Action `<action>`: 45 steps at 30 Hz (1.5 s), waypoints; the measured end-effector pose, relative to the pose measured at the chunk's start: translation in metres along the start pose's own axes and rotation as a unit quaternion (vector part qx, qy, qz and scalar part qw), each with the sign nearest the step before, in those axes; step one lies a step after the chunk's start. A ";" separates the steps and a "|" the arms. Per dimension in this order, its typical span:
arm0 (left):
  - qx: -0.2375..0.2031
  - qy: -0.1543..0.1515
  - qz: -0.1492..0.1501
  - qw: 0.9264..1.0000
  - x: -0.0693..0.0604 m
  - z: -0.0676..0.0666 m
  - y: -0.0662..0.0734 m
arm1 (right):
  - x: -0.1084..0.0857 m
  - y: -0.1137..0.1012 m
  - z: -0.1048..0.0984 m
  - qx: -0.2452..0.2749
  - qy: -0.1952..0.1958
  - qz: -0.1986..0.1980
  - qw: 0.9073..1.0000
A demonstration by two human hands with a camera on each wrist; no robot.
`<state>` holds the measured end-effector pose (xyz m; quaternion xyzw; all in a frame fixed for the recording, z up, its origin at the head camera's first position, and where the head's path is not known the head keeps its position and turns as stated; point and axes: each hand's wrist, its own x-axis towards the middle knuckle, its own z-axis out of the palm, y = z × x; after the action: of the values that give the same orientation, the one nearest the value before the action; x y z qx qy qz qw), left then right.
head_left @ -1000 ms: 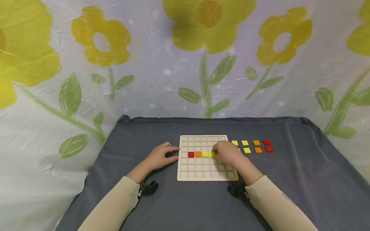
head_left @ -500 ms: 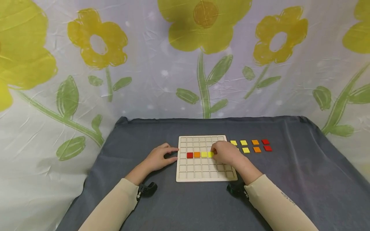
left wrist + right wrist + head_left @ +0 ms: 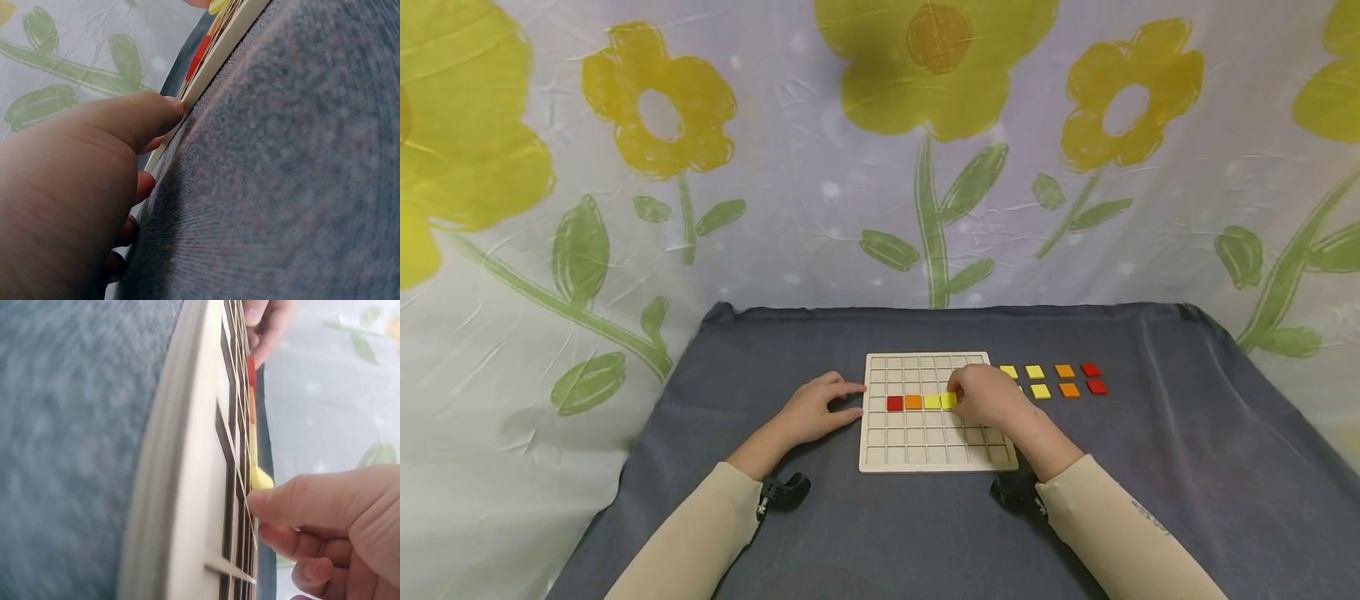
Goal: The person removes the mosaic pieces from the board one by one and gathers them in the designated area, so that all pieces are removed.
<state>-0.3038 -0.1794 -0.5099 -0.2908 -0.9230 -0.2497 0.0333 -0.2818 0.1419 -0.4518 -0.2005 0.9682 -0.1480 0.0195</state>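
Observation:
A pale wooden grid board (image 3: 898, 457) lies flat on the dark cloth. Across one of its rows sit a red tile (image 3: 895, 403), an orange tile (image 3: 913, 402) and a yellow tile (image 3: 932, 402), side by side. My right hand (image 3: 992, 397) pinches another yellow tile (image 3: 263, 479) at the right end of this row; in the right wrist view it stands tilted against the board. With thumb and fingertips, my left hand (image 3: 812, 407) touches the board's left edge, its fingers stretched out. The right hand covers several grid cells in the head view.
Right of the board lie loose tiles in two rows: yellow tiles (image 3: 1034, 372), orange tiles (image 3: 1064, 371) and red tiles (image 3: 1091, 369). One yellow tile is partly behind the right hand. A flower-printed curtain (image 3: 797, 167) hangs behind the dark-covered table (image 3: 880, 542).
Both hands stay almost in place. The yellow tile in the right hand shows a little more of its face and tilts slightly. The whole head view shifts a little.

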 end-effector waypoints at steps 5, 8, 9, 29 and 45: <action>0.000 -0.002 0.000 1.000 0.000 0.000 0.001 | -0.003 0.002 -0.004 0.007 0.002 -0.001 1.000; 0.000 -0.002 0.001 1.000 0.000 0.000 0.000 | -0.004 0.004 -0.009 0.009 0.004 -0.005 1.000; 0.001 -0.002 0.002 1.000 0.000 0.000 0.000 | -0.005 0.005 -0.011 0.010 0.006 -0.006 1.000; 0.006 0.002 0.010 1.000 0.000 0.000 0.000 | -0.019 0.034 -0.059 0.093 -0.009 0.026 0.995; 0.003 -0.001 0.006 1.000 0.000 0.000 -0.001 | -0.038 0.064 -0.079 0.145 -0.067 0.107 0.981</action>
<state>-0.3043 -0.1800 -0.5104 -0.2961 -0.9221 -0.2467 0.0341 -0.2793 0.2348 -0.3962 -0.1004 0.9490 -0.2697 0.1287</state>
